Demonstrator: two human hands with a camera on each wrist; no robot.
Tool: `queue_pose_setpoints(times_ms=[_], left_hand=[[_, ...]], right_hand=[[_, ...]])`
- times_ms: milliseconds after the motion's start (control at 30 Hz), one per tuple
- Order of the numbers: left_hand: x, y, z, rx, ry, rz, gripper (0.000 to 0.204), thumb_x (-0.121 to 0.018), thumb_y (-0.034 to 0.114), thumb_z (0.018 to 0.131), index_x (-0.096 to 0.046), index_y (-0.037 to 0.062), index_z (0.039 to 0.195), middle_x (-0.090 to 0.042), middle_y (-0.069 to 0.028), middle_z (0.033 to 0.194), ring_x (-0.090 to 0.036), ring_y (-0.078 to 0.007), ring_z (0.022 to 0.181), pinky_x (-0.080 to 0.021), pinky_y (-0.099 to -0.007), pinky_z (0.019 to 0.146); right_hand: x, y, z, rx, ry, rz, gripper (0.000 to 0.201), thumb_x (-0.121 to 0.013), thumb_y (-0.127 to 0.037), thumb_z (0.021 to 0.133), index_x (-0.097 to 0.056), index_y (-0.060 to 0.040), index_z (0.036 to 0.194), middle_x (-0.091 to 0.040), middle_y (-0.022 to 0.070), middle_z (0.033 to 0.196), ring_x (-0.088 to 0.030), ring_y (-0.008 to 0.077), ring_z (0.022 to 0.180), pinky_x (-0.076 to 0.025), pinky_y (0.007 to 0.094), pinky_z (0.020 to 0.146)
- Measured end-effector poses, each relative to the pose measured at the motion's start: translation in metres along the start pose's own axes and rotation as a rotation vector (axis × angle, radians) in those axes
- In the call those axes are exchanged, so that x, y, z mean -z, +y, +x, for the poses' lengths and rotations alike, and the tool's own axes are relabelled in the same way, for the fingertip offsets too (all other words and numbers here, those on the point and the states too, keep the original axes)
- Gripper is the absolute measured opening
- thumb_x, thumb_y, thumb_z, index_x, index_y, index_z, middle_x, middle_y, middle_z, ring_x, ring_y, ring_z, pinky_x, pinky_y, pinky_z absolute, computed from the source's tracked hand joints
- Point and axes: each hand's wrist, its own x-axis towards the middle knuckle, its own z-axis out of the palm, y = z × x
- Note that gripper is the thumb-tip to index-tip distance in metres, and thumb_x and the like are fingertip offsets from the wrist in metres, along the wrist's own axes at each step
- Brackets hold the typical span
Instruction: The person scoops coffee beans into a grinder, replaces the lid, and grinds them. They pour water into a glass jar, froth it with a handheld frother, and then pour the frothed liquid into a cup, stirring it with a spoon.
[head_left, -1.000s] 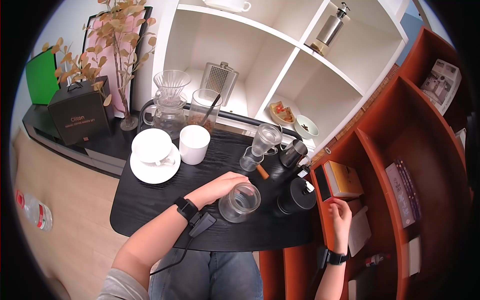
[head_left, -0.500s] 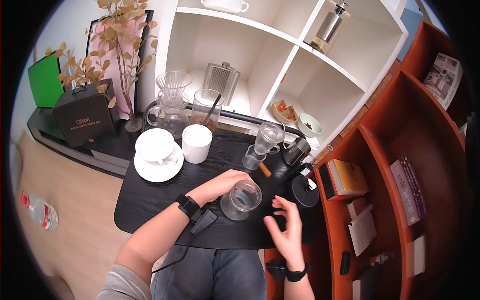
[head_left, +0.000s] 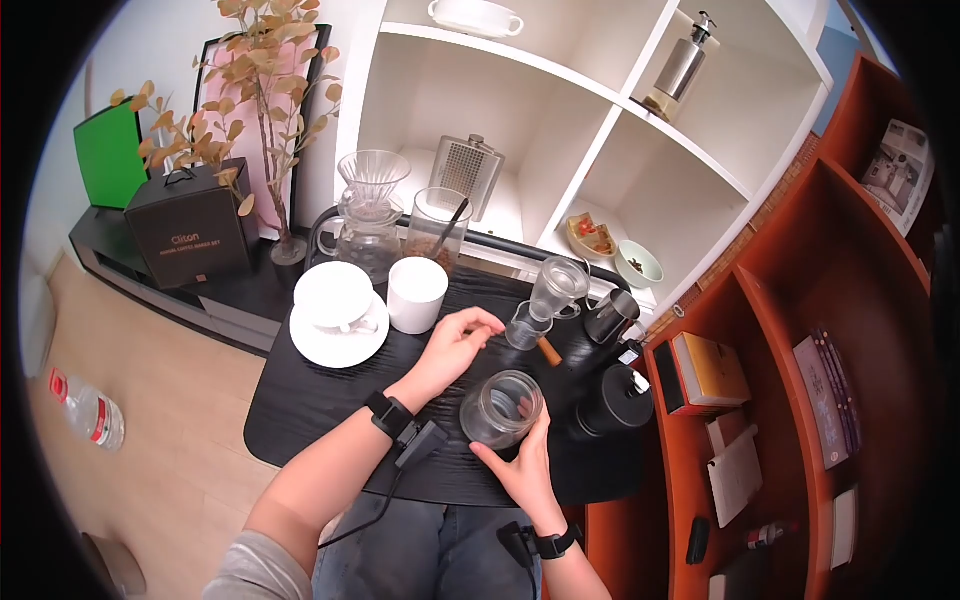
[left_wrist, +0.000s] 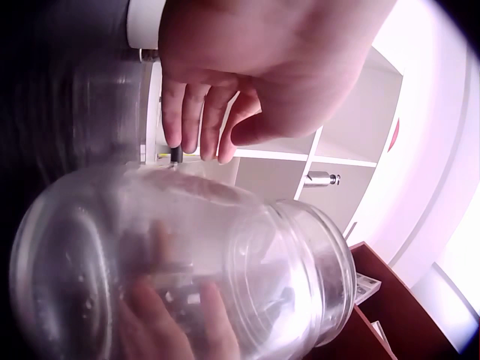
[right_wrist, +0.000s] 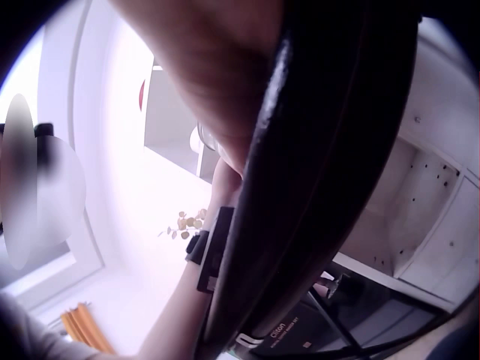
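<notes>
In the head view a clear glass jar point(head_left: 497, 412) stands near the front of the black table point(head_left: 350, 420). My right hand point(head_left: 525, 478) holds it from the right, thumb on the near side and fingers round the far side; those fingers show through the glass in the left wrist view. Apart from the jar, my left hand point(head_left: 450, 352) hovers beyond its left side with loosely bent fingers and nothing in them. Closest to its fingertips is a small glass pitcher point(head_left: 522, 328) with a wooden handle point(head_left: 549, 351). The table edge hides much of the right wrist view.
On the left stand a white cup point(head_left: 333, 293) on a saucer point(head_left: 340, 350) and a white mug point(head_left: 417, 300). Behind are a glass dripper point(head_left: 374, 178) and a tall glass point(head_left: 437, 220). A black canister point(head_left: 612, 402) and steel jug point(head_left: 612, 316) stand right, beside a brown bookshelf point(head_left: 655, 440).
My right hand came from the bookshelf side across to the jar and took hold of it. My left hand let go of the jar and moved away from it, toward the back.
</notes>
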Motion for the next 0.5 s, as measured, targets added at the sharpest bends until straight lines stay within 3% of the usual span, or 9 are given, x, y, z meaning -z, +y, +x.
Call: queue_pose_setpoints(times_ms=[100, 133, 167, 233, 267, 367, 400, 500], left_hand=[[0.001, 0.021, -0.004, -0.170, 0.139, 0.237, 0.013, -0.050, 0.001, 0.089, -0.061, 0.0004, 0.095, -0.061, -0.0050, 0.097, -0.058, -0.0114, 0.089, -0.046, -0.0255, 0.078], [0.002, 0.026, -0.005, -0.239, 0.166, 0.342, 0.012, -0.051, -0.003, 0.085, -0.060, -0.0001, 0.093, -0.060, -0.0079, 0.098, -0.058, -0.0173, 0.089, -0.045, -0.0294, 0.081], [0.005, 0.027, -0.004, -0.242, 0.165, 0.345, 0.012, -0.051, -0.003, 0.085, -0.060, -0.0001, 0.093, -0.060, -0.0079, 0.098, -0.058, -0.0173, 0.089, -0.045, -0.0294, 0.081], [0.009, 0.030, -0.004, -0.527, 0.292, 0.672, 0.015, -0.052, -0.004, 0.081, -0.060, 0.0009, 0.093, -0.059, -0.0110, 0.100, -0.056, -0.0256, 0.096, -0.043, -0.0339, 0.087], [0.011, 0.032, -0.003, -0.548, 0.353, 0.659, 0.018, -0.053, -0.005, 0.078, -0.059, 0.0015, 0.093, -0.059, -0.0126, 0.102, -0.053, -0.0304, 0.103, -0.040, -0.0371, 0.093], [0.023, 0.028, 0.001, -0.575, 0.505, 0.829, 0.026, -0.056, 0.002, 0.075, -0.057, 0.0048, 0.102, -0.055, -0.0139, 0.114, -0.045, -0.0324, 0.119, -0.032, -0.0425, 0.101], [0.030, 0.023, 0.001, -0.529, 0.499, 0.883, 0.040, -0.059, 0.005, 0.075, -0.052, 0.0046, 0.114, -0.049, -0.0147, 0.125, -0.037, -0.0324, 0.128, -0.026, -0.0445, 0.105], [0.032, 0.014, 0.005, -0.524, 0.628, 0.910, 0.051, -0.061, 0.007, 0.074, -0.044, 0.0030, 0.123, -0.043, -0.0156, 0.132, -0.031, -0.0339, 0.131, -0.022, -0.0451, 0.107]], right_hand=[[-0.003, -0.002, 0.005, -0.006, 0.024, 0.043, 0.105, -0.084, -0.027, 0.065, -0.016, 0.0033, 0.140, -0.041, 0.0262, 0.128, -0.045, 0.0356, 0.120, -0.038, 0.0409, 0.099], [-0.003, -0.003, 0.006, -0.006, 0.044, 0.071, 0.105, -0.084, -0.027, 0.064, -0.017, 0.0029, 0.139, -0.042, 0.0256, 0.128, -0.046, 0.0351, 0.119, -0.038, 0.0408, 0.099], [-0.003, -0.002, 0.007, -0.004, 0.046, 0.074, 0.105, -0.084, -0.027, 0.064, -0.017, 0.0029, 0.139, -0.042, 0.0256, 0.128, -0.046, 0.0351, 0.119, -0.038, 0.0408, 0.099], [-0.003, 0.001, 0.006, -0.004, 0.047, 0.083, 0.102, -0.084, -0.027, 0.064, -0.021, 0.0018, 0.138, -0.044, 0.0234, 0.128, -0.046, 0.0345, 0.119, -0.039, 0.0410, 0.098], [-0.003, 0.001, 0.006, -0.004, 0.055, 0.088, 0.102, -0.084, -0.027, 0.064, -0.021, 0.0018, 0.138, -0.044, 0.0234, 0.128, -0.046, 0.0345, 0.119, -0.039, 0.0410, 0.098], [-0.001, -0.002, 0.005, -0.006, 0.059, 0.081, 0.098, -0.084, -0.027, 0.064, -0.024, 0.0010, 0.136, -0.044, 0.0216, 0.128, -0.046, 0.0339, 0.119, -0.039, 0.0408, 0.098], [-0.001, -0.002, 0.005, -0.005, 0.059, 0.078, 0.097, -0.084, -0.026, 0.064, -0.025, 0.0007, 0.136, -0.044, 0.0212, 0.128, -0.046, 0.0339, 0.119, -0.039, 0.0406, 0.098], [-0.001, -0.001, 0.005, -0.005, 0.057, 0.075, 0.097, -0.084, -0.026, 0.064, -0.025, 0.0003, 0.136, -0.044, 0.0208, 0.128, -0.046, 0.0339, 0.119, -0.039, 0.0403, 0.098]])
